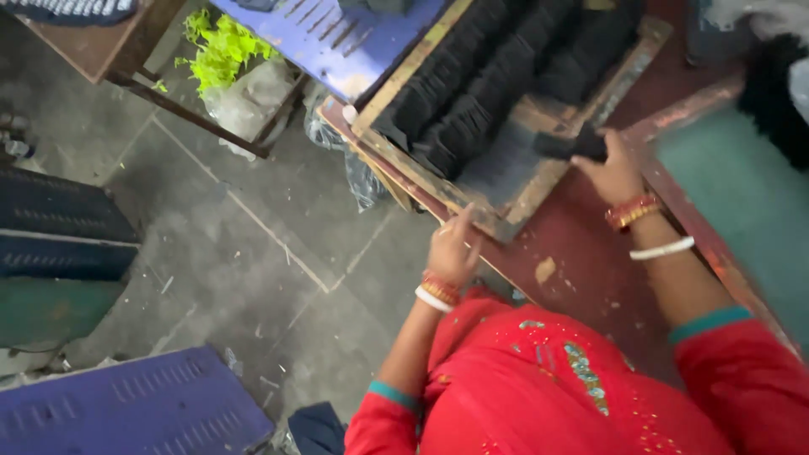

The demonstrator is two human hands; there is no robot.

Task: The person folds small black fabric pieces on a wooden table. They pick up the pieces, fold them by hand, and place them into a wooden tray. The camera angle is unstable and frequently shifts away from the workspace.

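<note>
A wooden tray point(506, 221) lies on a dark red table point(581, 253), filled with rows of thin black sticks point(497, 76). My left hand point(452, 249) rests on the tray's near corner, fingers on its wooden edge. My right hand point(613, 173) is closed around a bundle of black sticks point(573, 145) at the tray's right side. Both wrists wear bangles, and my red garment fills the bottom of the view.
A blue slotted crate point(337, 38) sits behind the tray. Another blue crate point(126, 409) lies on the grey floor at lower left. Dark stacked trays point(59, 227) stand at left. A bag with bright green material point(223, 55) sits under a brown table.
</note>
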